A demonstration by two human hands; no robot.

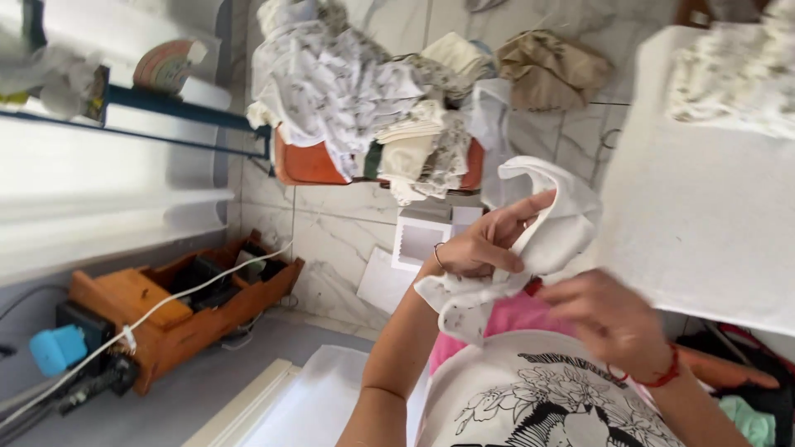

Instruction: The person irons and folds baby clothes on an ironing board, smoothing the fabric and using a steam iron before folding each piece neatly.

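My left hand (484,244) grips a small white garment (546,223) with tiny dark specks, holding it up in front of my chest. My right hand (609,319), with a red cord at the wrist, is blurred and pinches the lower part of the same cloth. The garment hangs crumpled between both hands, one end looped upward. Behind it stands an orange basket (306,164) heaped with pale printed clothes (348,83).
A white padded surface (704,199) with a folded printed cloth (737,74) lies at the right. A beige garment (551,70) rests on the marble floor. A wooden tray (178,310) with dark items, a white cable and a blue object (56,348) sit at the left.
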